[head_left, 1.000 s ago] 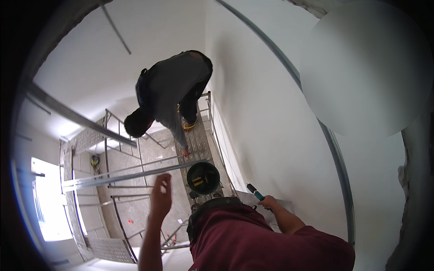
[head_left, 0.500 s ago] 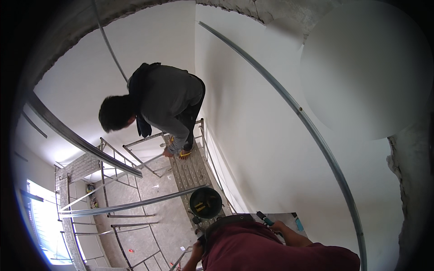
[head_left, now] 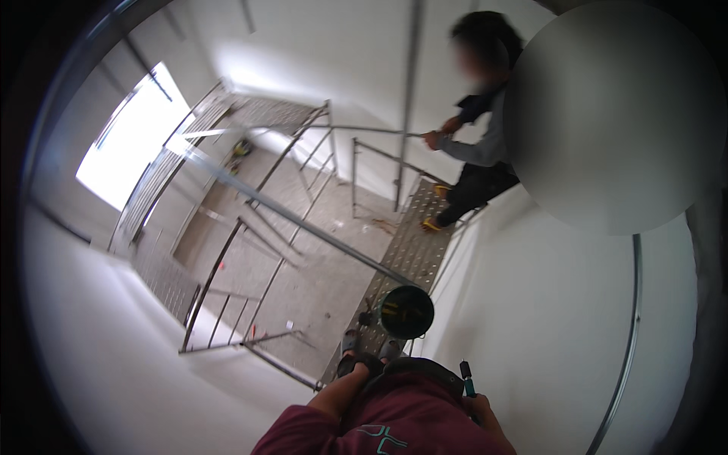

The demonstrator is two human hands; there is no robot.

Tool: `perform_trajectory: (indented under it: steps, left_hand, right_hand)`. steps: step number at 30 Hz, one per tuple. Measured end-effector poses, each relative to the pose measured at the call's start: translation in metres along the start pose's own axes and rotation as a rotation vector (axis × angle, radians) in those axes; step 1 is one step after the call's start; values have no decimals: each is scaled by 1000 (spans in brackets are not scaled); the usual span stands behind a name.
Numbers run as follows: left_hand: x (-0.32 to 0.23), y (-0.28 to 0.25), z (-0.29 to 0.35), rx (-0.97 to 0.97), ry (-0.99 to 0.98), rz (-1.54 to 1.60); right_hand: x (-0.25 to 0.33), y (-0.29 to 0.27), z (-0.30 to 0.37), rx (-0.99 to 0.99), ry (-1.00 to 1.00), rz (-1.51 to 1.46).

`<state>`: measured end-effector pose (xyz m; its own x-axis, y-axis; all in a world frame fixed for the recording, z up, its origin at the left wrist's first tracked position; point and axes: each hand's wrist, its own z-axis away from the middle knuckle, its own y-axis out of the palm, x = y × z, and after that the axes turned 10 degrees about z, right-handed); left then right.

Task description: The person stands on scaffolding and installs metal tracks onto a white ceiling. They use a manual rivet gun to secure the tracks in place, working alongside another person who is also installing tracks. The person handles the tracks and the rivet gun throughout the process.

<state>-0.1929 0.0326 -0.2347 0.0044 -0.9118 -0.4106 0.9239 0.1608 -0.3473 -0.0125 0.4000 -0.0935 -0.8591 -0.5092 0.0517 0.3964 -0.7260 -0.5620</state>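
My left hand (head_left: 353,379) is at my waist beside a dark item; its fingers are too unclear to read. At my right side, my right hand (head_left: 479,411) is closed around a teal and black drill-like tool (head_left: 468,383), its black tip pointing up and away from me. In front of my feet, a dark round bucket (head_left: 407,326) stands on the perforated scaffold platform (head_left: 413,246), with yellowish items inside too small to name. A long metal profile (head_left: 303,225) slants from the bucket's far side toward the window.
A co-worker (head_left: 485,152) stands farther along the platform, both hands on a thin metal strip (head_left: 341,129). Scaffold frames (head_left: 227,265) rise from the concrete floor (head_left: 303,292) at left. Another metal profile (head_left: 633,326) runs along the right wall. Beyond is a bright window (head_left: 133,140).
My view has swung left, so the co-worker and bucket appear farther right. The co-worker has straightened up from bending, lifting the strip. The tool stays in my right hand.
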Motion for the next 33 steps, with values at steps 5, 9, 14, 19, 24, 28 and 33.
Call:
perform_trajectory:
  steps: [5, 9, 14, 19, 24, 28, 33]
  left_hand:
    - [9, 1, 16, -4, -104, 38]
    - [23, 2, 16, -2, -40, 86]
    - [41, -3, 8, -5, 89, 93]
    - [87, 22, -20, -20, -126, 823]
    - [87, -3, 62, -145, 435, 479]
    - [74, -93, 205, -125, 462, 401]
    - [67, -145, 219, -506, 368, 865]
  right_hand:
    - [25, -10, -27, -13, -69, -51]
    - [64, -22, -2, -12, -113, -82]
    - [71, -18, -4, -12, -122, -65]
    - [74, -4, -7, 66, -104, -83]
    - [55, 6, -5, 73, -191, 19]
    - [79, -9, 42, -203, -271, 34]
    - [159, -52, 113, -316, -489, -44]
